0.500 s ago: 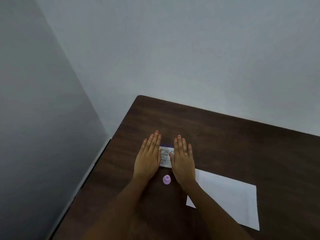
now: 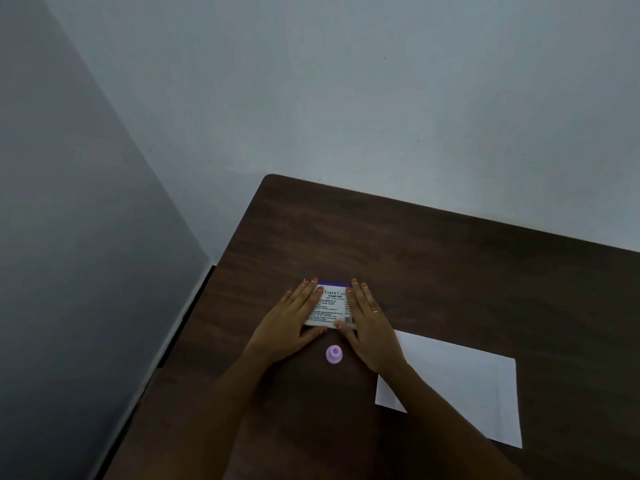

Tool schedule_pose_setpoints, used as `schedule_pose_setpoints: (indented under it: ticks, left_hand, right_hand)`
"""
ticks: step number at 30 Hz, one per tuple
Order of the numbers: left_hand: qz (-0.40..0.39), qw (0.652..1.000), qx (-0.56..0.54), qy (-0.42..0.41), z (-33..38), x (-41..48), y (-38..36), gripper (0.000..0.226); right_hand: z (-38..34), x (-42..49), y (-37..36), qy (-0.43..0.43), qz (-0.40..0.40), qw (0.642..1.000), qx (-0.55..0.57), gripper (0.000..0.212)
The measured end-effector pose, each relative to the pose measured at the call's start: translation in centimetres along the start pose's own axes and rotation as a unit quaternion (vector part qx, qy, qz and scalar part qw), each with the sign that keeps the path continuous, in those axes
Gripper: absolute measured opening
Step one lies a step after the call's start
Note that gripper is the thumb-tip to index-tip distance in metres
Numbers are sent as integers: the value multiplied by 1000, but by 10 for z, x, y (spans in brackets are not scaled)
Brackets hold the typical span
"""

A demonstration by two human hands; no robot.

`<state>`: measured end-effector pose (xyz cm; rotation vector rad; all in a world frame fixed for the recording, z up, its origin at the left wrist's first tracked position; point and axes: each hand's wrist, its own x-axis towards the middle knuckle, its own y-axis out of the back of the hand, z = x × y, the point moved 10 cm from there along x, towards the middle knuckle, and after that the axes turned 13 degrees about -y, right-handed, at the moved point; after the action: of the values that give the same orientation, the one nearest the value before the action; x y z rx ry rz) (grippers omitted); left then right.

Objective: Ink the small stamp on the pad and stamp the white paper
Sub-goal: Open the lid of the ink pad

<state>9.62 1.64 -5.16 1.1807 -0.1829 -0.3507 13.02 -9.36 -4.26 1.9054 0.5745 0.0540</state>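
A closed stamp pad [image 2: 330, 304] with a white printed label and a purple far edge lies on the dark wooden table [image 2: 450, 271]. My left hand [image 2: 294, 320] clasps its left side and my right hand [image 2: 369, 323] its right side, fingers over the top and thumbs at the near edge. A small lilac stamp [image 2: 334, 355] stands upright on the table just in front of the pad, between my wrists, untouched. The white paper [image 2: 460, 386] lies flat to the right, its near-left corner hidden under my right forearm.
The table's left edge [image 2: 194, 323] runs close beside my left hand, with a grey wall beyond it. A pale wall rises behind the table's far edge.
Both hands have shifted from lying flat beside the pad to clasping its two sides, fingers now over its top. The stamp and paper have not moved.
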Motion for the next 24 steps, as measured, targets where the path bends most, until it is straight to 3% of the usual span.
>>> schedule_pose_setpoints:
  ticks: [4,11,16,20,24]
  left_hand:
    - [23,999,-29,-1,-8,-2,9,83]
    - [48,998,-30,36,-15,-4,10,80]
    - [73,996,-41,29,-15,-2,16,92]
    - [78,996,-41,27,-17,-2,15,99]
    - [88,995,-45,29,-17,-3,18,97]
  right_hand:
    - [2,0,-1,42,-30,997,-50,79]
    - [1,0,7,36,-54,993,-95,76]
    - [-12,-1,21,71,-67,984,-147,102]
    - [-11,2,26,115,-63,970,-206,92]
    - [7,5,7,86,-112,962,-234,76]
